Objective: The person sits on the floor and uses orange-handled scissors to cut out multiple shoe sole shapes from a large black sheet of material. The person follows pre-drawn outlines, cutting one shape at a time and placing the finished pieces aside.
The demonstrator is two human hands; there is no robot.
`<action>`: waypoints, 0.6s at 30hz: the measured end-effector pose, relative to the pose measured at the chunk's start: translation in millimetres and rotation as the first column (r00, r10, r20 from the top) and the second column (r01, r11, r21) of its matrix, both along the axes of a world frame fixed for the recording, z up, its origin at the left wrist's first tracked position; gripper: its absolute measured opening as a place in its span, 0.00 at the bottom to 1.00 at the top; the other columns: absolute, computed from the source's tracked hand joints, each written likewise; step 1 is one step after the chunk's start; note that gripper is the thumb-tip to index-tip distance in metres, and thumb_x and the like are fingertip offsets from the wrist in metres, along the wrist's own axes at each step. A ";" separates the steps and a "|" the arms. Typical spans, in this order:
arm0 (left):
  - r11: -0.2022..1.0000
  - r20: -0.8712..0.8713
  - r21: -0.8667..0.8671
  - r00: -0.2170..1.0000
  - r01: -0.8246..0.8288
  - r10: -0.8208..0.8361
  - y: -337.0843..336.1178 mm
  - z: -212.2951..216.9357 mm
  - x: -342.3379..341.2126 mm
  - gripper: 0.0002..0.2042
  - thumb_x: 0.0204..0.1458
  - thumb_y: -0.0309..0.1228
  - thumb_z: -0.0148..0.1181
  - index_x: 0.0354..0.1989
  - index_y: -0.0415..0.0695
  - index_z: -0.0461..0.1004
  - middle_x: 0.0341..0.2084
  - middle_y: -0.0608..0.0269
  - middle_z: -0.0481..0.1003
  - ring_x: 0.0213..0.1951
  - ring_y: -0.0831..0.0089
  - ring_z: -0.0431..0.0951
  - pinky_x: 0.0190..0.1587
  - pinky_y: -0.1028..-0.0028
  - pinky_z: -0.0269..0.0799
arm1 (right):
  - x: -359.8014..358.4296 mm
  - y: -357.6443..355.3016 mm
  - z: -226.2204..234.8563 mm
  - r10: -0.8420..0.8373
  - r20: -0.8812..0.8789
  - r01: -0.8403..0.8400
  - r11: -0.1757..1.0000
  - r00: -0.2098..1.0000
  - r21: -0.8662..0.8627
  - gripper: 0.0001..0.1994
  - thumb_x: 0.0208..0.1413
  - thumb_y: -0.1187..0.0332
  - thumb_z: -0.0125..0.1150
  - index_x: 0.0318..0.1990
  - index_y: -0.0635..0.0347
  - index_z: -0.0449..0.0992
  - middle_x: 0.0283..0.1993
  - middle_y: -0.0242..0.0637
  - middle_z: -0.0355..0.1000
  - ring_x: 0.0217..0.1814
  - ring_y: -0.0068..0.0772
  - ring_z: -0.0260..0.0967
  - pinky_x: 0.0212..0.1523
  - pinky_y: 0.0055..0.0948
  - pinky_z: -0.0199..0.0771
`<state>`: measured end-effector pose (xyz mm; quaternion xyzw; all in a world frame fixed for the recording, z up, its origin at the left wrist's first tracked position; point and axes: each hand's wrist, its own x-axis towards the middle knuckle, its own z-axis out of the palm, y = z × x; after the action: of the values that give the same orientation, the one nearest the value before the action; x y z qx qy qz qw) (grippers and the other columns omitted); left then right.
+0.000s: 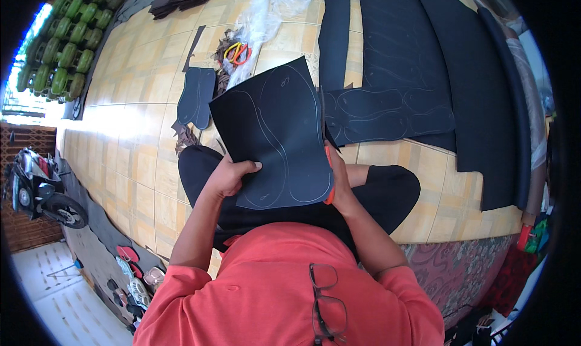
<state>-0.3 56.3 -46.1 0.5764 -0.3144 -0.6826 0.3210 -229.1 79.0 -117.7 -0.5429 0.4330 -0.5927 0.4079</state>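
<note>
A black sheet (pixel 272 134) with pale drawn shoe-sole outlines is held tilted above my lap. My left hand (pixel 232 175) is closed on its lower left side, thumb on top and fingers underneath. At the right edge, my right hand (pixel 341 175) is closed round a pair of scissors with orange handles (pixel 329 158). Their blades point away from me along that edge; the sheet partly hides them, so I cannot tell whether they bite into it. On the floor to the right lies another marked black sheet (pixel 393 113).
Left of the held sheet lies a cut dark piece (pixel 196 96) beside scraps (pixel 185 135). Farther off are yellow-and-orange-handled scissors (pixel 238 53) and clear plastic (pixel 266 19). Long black sheets (pixel 466 92) cover the right floor. A motorcycle (pixel 45 188) and green cylinders (pixel 66 49) stand left.
</note>
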 end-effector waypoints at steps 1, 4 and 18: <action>0.999 0.030 0.037 0.999 0.012 -0.014 0.1 -2.4 3.1 0.17 0.45 0.20 0.59 0.47 0.35 0.72 0.34 0.60 0.76 0.32 0.72 0.78 0.32 0.75 0.75 | -7.8 0.6 -4.1 0.032 -0.074 -0.032 0.999 0.997 0.001 0.08 0.59 0.69 0.51 0.32 0.66 0.66 0.20 0.40 0.64 0.18 0.32 0.63 0.21 0.30 0.62; 0.998 -0.013 0.030 0.999 -0.048 0.048 -7.4 2.7 -1.3 0.18 0.44 0.20 0.60 0.47 0.36 0.72 0.31 0.62 0.76 0.27 0.76 0.75 0.26 0.77 0.71 | -19.3 -2.8 12.7 0.134 -0.133 -0.111 0.980 0.982 0.164 0.11 0.63 0.67 0.50 0.31 0.65 0.65 0.21 0.41 0.65 0.20 0.34 0.63 0.23 0.30 0.63; 0.985 0.131 0.155 0.987 0.077 -0.098 -17.5 4.4 19.8 0.20 0.36 0.19 0.61 0.43 0.34 0.74 0.31 0.57 0.77 0.32 0.68 0.79 0.35 0.72 0.76 | -39.6 -3.2 40.8 0.301 -0.029 -0.243 0.820 0.953 0.518 0.24 0.66 0.50 0.43 0.29 0.65 0.67 0.16 0.36 0.63 0.17 0.25 0.65 0.19 0.27 0.64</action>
<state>19.6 38.8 -41.6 0.6303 -0.3088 -0.6761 0.2242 -268.7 75.8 -76.9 -0.5039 0.5137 -0.3621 0.5925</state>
